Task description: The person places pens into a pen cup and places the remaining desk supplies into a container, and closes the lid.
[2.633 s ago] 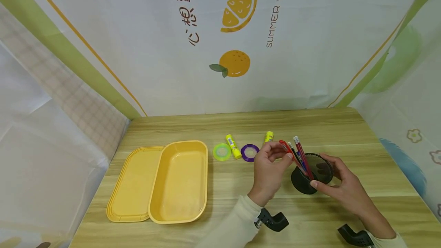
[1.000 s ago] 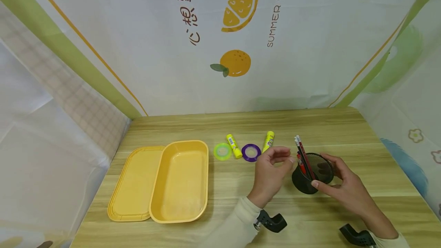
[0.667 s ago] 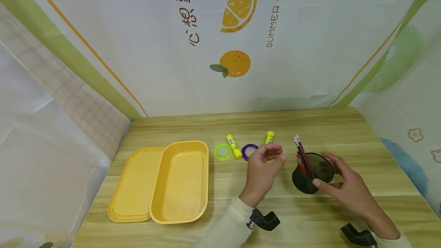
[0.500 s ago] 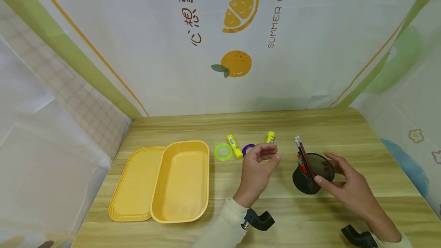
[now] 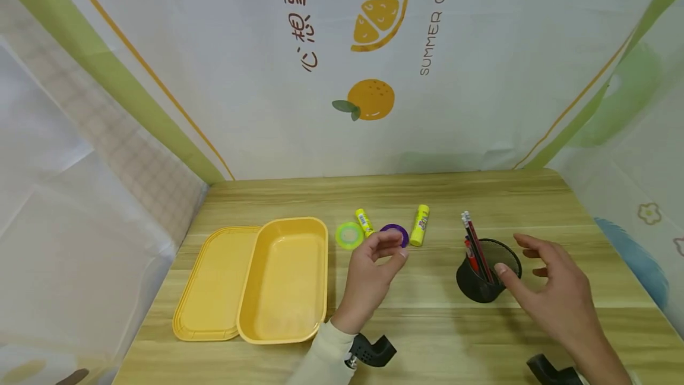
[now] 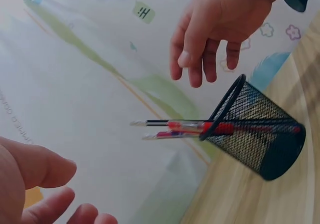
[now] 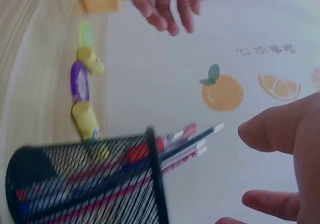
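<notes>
The black mesh pen holder (image 5: 477,290) stands upright on the table at the right, with several pencils (image 5: 470,232) and a red pen (image 5: 471,256) leaning in it. My right hand (image 5: 561,293) hovers at its right side, fingers loosely bent and holding nothing. In the left wrist view a gap shows between that right hand (image 6: 220,18) and the holder's rim (image 6: 227,103). My left hand (image 5: 371,272) is in the air over the middle of the table, thumb and fingers apart with nothing between them. From the head it partly covers a purple tape roll (image 5: 392,228).
A yellow tray (image 5: 283,281) sits at the left, its edge overlapping a flat yellow lid (image 5: 216,284). Toward the back lie a green tape roll (image 5: 349,235) and two yellow glue sticks, one left (image 5: 363,220) and one right (image 5: 420,224). A printed cloth hangs behind the table.
My left hand has let go of the red pen, which now stands in the holder, and moved left. My right hand has released the holder and drawn off to the right.
</notes>
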A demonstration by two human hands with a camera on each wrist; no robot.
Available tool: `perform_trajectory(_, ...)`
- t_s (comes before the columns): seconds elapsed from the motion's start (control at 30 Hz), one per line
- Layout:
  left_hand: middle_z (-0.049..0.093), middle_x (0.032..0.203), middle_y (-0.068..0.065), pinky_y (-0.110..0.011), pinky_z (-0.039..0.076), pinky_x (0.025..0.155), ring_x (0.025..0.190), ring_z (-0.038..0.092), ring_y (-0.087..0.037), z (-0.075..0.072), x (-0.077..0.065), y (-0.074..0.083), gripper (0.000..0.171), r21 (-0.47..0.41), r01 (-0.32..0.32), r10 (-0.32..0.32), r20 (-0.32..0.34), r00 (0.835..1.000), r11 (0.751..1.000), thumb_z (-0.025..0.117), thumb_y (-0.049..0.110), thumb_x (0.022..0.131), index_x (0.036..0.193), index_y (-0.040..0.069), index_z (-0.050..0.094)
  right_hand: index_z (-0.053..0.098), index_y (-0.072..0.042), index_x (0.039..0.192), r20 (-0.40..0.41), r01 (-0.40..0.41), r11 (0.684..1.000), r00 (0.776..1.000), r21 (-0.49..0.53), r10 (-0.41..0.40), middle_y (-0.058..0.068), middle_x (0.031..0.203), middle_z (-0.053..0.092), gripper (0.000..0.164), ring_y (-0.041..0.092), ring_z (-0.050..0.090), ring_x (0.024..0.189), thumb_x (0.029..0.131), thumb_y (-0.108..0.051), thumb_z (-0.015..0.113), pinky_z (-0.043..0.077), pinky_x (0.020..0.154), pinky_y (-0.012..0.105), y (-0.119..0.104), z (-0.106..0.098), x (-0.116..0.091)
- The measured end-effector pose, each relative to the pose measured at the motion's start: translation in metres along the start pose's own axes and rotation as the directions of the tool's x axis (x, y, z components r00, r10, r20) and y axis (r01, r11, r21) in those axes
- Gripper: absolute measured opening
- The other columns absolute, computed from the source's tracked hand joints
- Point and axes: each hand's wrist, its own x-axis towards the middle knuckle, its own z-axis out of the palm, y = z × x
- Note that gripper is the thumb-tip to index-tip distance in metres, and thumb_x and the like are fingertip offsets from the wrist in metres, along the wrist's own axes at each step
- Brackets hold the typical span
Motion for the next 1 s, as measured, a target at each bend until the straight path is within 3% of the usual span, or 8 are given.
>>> perform_trajectory(0.13, 0.070, 0.130, -0.008, -0.021, 0.058, 0.091, 0.116, 0.068, -0.021, -0.016, -0.007, 0.002, 0.031, 0.036, 0.002, -0.001, -0.007, 1.000, 0.999, 0.075, 0.021, 0.099, 0.128, 0.011, 0.071, 0.064, -0.010, 0.142, -0.019, 0.053, 0.997, 0.998, 0.060, -0.052, 0.010, 0.131, 0.065, 0.060, -0.016, 0.046, 0.108, 0.088, -0.019, 0.088, 0.042, 0.077, 0.003, -0.011, 0.003, -0.001)
perform_trajectory(0.4, 0.069, 0.132, -0.006, -0.024, 0.058, 0.090, 0.115, 0.068, -0.020, -0.053, -0.020, 0.006, 0.032, 0.116, 0.052, -0.045, -0.056, 0.997, 0.992, 0.075, 0.021, 0.099, 0.129, 0.015, 0.070, 0.066, -0.016, 0.140, -0.037, 0.134, 0.983, 0.991, 0.126, -0.130, -0.001, 0.120, 0.067, 0.063, -0.009, 0.057, 0.098, 0.083, -0.009, 0.090, 0.049, 0.075, 0.007, -0.038, 0.012, -0.004)
perform_trajectory(0.57, 0.069, 0.133, -0.006, -0.025, 0.058, 0.090, 0.113, 0.068, -0.021, -0.075, -0.027, 0.008, 0.033, 0.142, 0.066, -0.053, -0.095, 0.994, 0.988, 0.076, 0.019, 0.099, 0.131, 0.013, 0.070, 0.065, -0.015, 0.140, -0.011, 0.199, 0.964, 0.980, 0.178, -0.200, -0.002, 0.120, 0.069, 0.062, -0.003, 0.061, 0.102, 0.083, -0.007, 0.089, 0.050, 0.078, 0.007, -0.054, 0.022, -0.003)
perform_trajectory(0.67, 0.068, 0.134, -0.008, -0.025, 0.058, 0.089, 0.114, 0.067, -0.022, -0.087, -0.029, 0.010, 0.034, 0.157, 0.081, -0.063, -0.115, 0.991, 0.984, 0.075, 0.018, 0.099, 0.132, 0.012, 0.069, 0.065, -0.015, 0.141, 0.013, 0.207, 0.960, 0.977, 0.191, -0.213, -0.003, 0.124, 0.069, 0.061, -0.004, 0.061, 0.100, 0.085, -0.008, 0.088, 0.051, 0.079, 0.008, -0.060, 0.029, -0.001)
perform_trajectory(0.8, 0.067, 0.136, -0.011, -0.024, 0.058, 0.088, 0.114, 0.067, -0.022, -0.105, -0.031, 0.014, 0.037, 0.161, 0.108, -0.084, -0.153, 0.985, 0.981, 0.075, 0.015, 0.099, 0.135, 0.011, 0.068, 0.064, -0.012, 0.142, 0.048, 0.208, 0.957, 0.974, 0.201, -0.222, 0.001, 0.128, 0.070, 0.058, 0.007, 0.068, 0.100, 0.088, -0.012, 0.086, 0.054, 0.079, 0.010, -0.064, 0.040, 0.007)
perform_trajectory(1.0, 0.066, 0.138, -0.011, -0.023, 0.060, 0.086, 0.111, 0.068, -0.015, -0.133, -0.040, 0.019, 0.039, 0.183, 0.156, -0.114, -0.217, 0.969, 0.971, 0.072, 0.014, 0.101, 0.139, 0.011, 0.066, 0.060, -0.007, 0.145, 0.142, 0.162, 0.955, 0.969, 0.249, -0.201, 0.010, 0.140, 0.068, 0.056, 0.024, 0.075, 0.107, 0.095, -0.020, 0.081, 0.064, 0.080, 0.027, -0.069, 0.059, 0.020)
